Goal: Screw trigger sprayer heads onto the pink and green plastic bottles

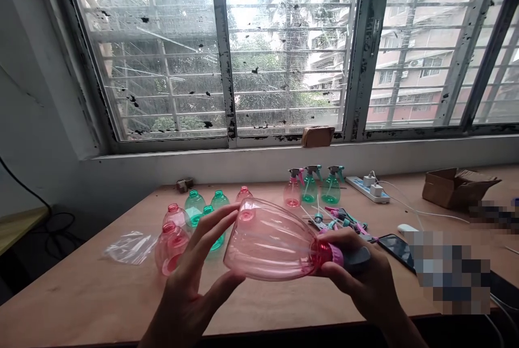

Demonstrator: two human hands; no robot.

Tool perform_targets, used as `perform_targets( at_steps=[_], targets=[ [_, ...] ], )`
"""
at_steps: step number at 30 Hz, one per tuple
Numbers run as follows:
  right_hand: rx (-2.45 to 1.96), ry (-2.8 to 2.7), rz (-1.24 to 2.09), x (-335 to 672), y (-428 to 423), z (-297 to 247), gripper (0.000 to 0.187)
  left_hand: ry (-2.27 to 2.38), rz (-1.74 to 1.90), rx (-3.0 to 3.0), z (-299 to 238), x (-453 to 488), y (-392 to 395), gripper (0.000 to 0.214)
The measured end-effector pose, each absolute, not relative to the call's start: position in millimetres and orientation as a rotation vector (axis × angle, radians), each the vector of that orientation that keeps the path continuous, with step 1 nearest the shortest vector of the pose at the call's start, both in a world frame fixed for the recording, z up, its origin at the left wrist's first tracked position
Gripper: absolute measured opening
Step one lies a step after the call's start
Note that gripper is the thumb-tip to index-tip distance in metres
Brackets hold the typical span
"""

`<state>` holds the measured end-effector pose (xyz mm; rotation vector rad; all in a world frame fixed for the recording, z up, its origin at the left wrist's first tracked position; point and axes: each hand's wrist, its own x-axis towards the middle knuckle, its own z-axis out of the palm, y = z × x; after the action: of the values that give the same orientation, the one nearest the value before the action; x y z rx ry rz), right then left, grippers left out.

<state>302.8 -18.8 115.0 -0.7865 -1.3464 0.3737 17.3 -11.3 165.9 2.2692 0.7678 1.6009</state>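
A clear pink spray bottle [270, 240] lies on its side in the air above the table, its base to the left. My right hand [360, 278] is closed around the neck end, where a pink collar [336, 256] and a dark grey spray head [357, 259] show. With thumb and fingers curved apart, my left hand [190, 283] touches the base edges and steadies that end. Behind my left hand stand several uncapped bottles, pink ones [172, 248] and green ones [193, 203]. Part of the spray head is hidden by my right hand.
Three bottles with spray heads [310, 186] stand near the wall. Loose spray heads with tubes [340, 221] lie in front of them. A plastic bag [130, 247] is at left; a power strip [368, 190], cardboard box [456, 188] and phone [397, 251] are at right.
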Motion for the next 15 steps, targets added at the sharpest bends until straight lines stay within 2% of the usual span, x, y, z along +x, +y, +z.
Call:
perform_targets(
  at_steps=[7, 12, 15],
  targets=[
    [-0.775, -1.339, 0.416, 305.7, -16.9, 115.1, 0.038, 0.721, 1.381, 2.194, 160.3, 8.3, -15.1, 0.060],
    [-0.763, -1.364, 0.365, 306.4, -17.9, 116.6, 0.032, 0.723, 1.485, 2.003, 159.4, 13.3, -8.7, 0.044],
    [-0.775, -1.343, 0.443, 309.0, -17.2, 116.9, 0.036, 0.688, 1.483, 2.070, 161.6, 14.4, -6.3, 0.051]
  ],
)
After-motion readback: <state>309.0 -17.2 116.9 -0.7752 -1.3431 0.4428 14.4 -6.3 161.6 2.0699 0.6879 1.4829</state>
